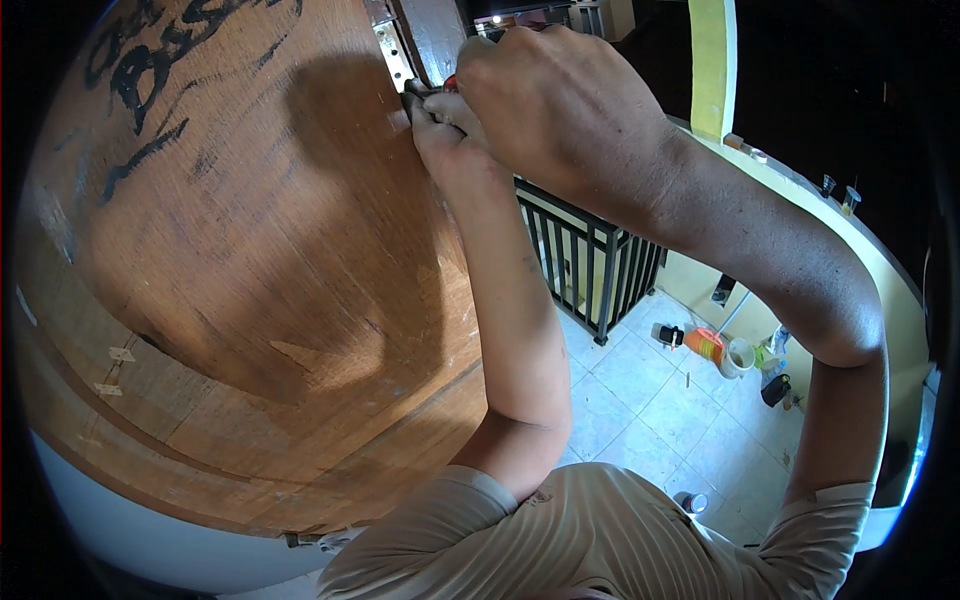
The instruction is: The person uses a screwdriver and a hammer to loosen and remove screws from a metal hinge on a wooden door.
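Observation:
A brown wooden door panel [230, 300] with black scrawled marks fills my left side. At its upper right edge sits a pale metal hinge plate [394, 58] with screw holes. Just below the plate is my left hand [442, 130], raised with its fingers pinched together. What those fingers hold is too small and shaded to name. My right hand [560, 95] is closed in a fist just to the right, its back toward me. A bit of a red-handled tool [450, 83] shows at the fist's left side; the fist hides the rest.
A dark metal railing [600, 255] stands below my arms on a tiled floor [640, 400]. An orange broom head [704, 345], a pale bucket [738, 358] and a dark case [775, 390] lie along the right wall. Small glasses [850, 200] stand on the curved ledge. A can [695, 502] is near me.

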Demonstrator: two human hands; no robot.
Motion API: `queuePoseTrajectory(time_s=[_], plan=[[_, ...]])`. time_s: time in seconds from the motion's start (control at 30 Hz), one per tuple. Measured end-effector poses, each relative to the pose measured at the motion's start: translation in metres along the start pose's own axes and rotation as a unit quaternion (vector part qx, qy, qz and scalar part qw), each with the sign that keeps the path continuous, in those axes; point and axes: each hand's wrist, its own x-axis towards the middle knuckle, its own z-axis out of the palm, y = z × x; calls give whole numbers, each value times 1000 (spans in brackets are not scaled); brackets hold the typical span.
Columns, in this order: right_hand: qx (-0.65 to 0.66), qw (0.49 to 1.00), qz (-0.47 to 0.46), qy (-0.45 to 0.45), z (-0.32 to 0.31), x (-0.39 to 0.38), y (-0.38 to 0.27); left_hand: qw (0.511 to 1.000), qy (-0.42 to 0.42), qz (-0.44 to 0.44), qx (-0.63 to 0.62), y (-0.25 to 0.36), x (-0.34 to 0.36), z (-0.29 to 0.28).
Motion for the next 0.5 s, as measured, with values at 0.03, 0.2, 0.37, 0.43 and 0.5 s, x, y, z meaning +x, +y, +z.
queuePoseTrajectory(time_s=[0.03,0.2,0.37,0.43,0.5], plan=[[2,1000,0,-1,2,-1,1,994,35,21,104,-1,-2,2],[-1,984,-70,165,8,4,-5,958,80,58,268,-7,-6,22],[3,986,-69,153,15,4,-2,944,86,74,310,-11,-5,21],[-18,986,-68,148,9,4,-5,944,86,77,309,-12,-5,22],[32,999,-9,-33,-7,3,-4,941,86,82,317,-12,-5,20]])
